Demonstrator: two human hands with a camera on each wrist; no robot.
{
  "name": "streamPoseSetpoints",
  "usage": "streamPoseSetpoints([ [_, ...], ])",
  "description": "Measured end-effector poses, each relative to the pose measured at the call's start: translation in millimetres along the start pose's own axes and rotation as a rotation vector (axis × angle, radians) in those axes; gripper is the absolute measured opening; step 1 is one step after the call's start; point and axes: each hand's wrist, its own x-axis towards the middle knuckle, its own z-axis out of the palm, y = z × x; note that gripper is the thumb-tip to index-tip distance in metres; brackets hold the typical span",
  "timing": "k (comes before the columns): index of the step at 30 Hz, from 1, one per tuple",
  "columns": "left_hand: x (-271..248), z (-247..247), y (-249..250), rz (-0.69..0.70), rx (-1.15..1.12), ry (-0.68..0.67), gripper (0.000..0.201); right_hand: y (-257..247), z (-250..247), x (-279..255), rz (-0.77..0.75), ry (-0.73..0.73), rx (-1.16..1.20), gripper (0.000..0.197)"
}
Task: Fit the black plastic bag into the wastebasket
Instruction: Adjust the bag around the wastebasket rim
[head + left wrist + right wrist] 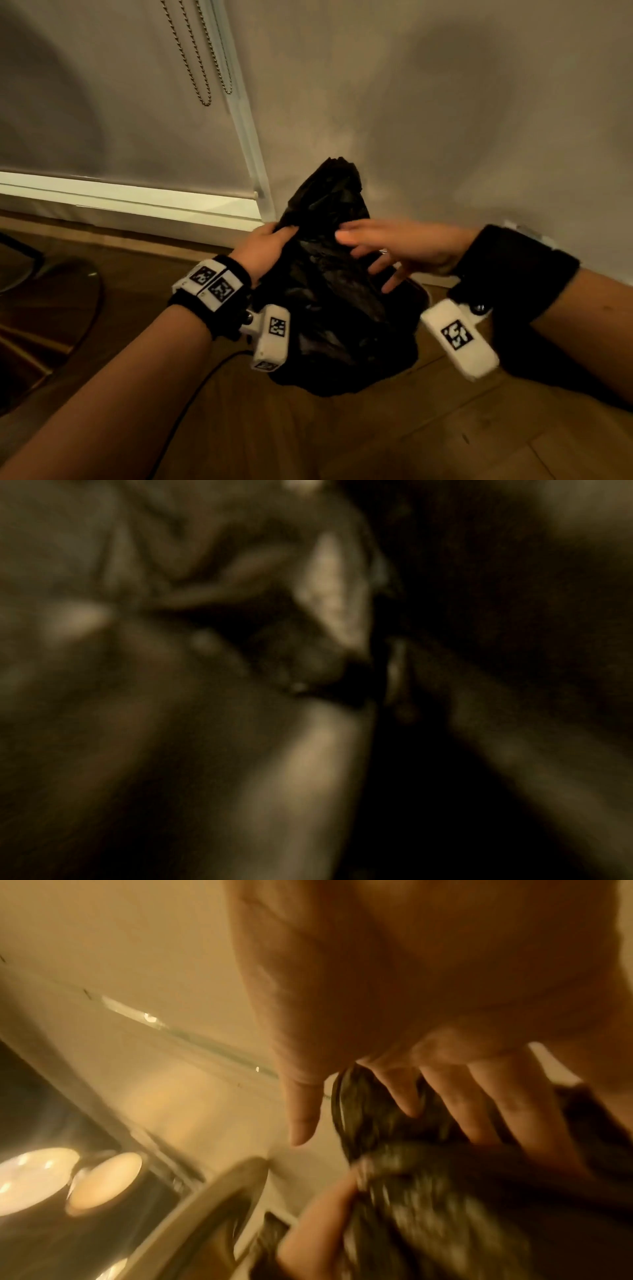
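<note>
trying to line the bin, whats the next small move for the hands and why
Probably the right hand, fingers spread on the black bag, should pinch a layer and pull it away from the left hand, which grips the bunched plastic. No open mouth shows yet.

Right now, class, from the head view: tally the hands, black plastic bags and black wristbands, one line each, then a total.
hands: 2 (left hand, right hand)
black plastic bag: 1
black wristbands: 2 (left wristband, right wristband)
total: 5
</note>
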Motion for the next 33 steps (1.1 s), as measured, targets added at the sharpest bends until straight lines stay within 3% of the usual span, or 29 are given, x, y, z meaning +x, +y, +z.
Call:
streamPoseSetpoints([
  [3, -11.8, 33.3, 9.1, -0.028, -0.205, -0.194, 0.058, 19.1, 17.8, 0.8, -0.217, 0.171, -0.134, 0.066],
  [5, -19.5, 40.3, 7.0, 0.006, -0.208, -0.293, 0.079, 34.0, 8.0, -2.0, -0.299, 0.296, -0.258, 0.056],
  [7, -32.3, 36.0, 4.1, 0.156, 0.026, -0.34, 0.089, 47.8, -10.0, -14.8, -0.296, 0.368, -0.316, 0.042],
  [9, -44.8, 26.5, -1.5, 0.372, 0.339, -0.348, 0.067, 65.0, -27.3, -28.1, -0.292, 0.415, -0.373, 0.04],
  [11, -57.1, 18.5, -6.6, 0.489, 0.518, -0.359, 0.036, 81.3, -35.3, -36.6, -0.308, 0.466, -0.46, 0.046],
  [13, -64.5, 11.4, -14.3, 0.47, 0.573, -0.362, 0.02, 95.6, -37.3, -36.8, -0.323, 0.484, -0.514, 0.057],
  [15, -63.8, 4.6, -25.9, 0.416, 0.622, -0.339, 0.022, 109.7, -38.9, -32.2, -0.291, 0.424, -0.49, 0.066],
  [20, -53.3, -21.2, -59.4, 0.218, 0.66, -0.201, 0.036, 155.6, -65.2, -27.7, 0.001, 0.382, -0.424, 0.043],
  [21, -52.4, -23.9, -62.8, 0.191, 0.629, -0.182, 0.037, 160.3, -67.9, -29.2, 0.034, 0.364, -0.405, 0.048],
  [23, -54.5, -22.5, -62.9, 0.149, 0.564, -0.161, 0.036, 161.5, -68.0, -33.3, 0.067, 0.362, -0.417, 0.081],
  [24, -55.5, -20.0, -61.1, 0.14, 0.545, -0.161, 0.036, 155.8, -64.9, -36.1, 0.065, 0.439, -0.457, 0.096],
  [25, -56.1, -16.6, -59.2, 0.142, 0.53, -0.164, 0.037, 147.9, -61.0, -40.2, 0.009, 0.573, -0.489, 0.103],
  [27, -58.3, -10.1, -53.4, 0.161, 0.474, -0.169, 0.036, 126.1, -45.1, -50.6, -0.252, 0.876, -0.581, 0.096],
  [29, -56.8, -4.3, -49.0, 0.213, 0.401, -0.161, 0.036, 104.3, -24.6, -57.4, -0.508, 0.997, -0.694, 0.079],
  [31, -52.6, 2.3, -45.1, 0.268, 0.37, -0.142, 0.037, 91.0, -7.8, -54.6, -0.589, 0.855, -0.726, 0.068],
  [33, -51.7, 12.3, -38.3, 0.279, 0.297, -0.142, 0.037, 85.2, 10.3, -44.3, -0.575, 0.538, -0.61, 0.076],
])
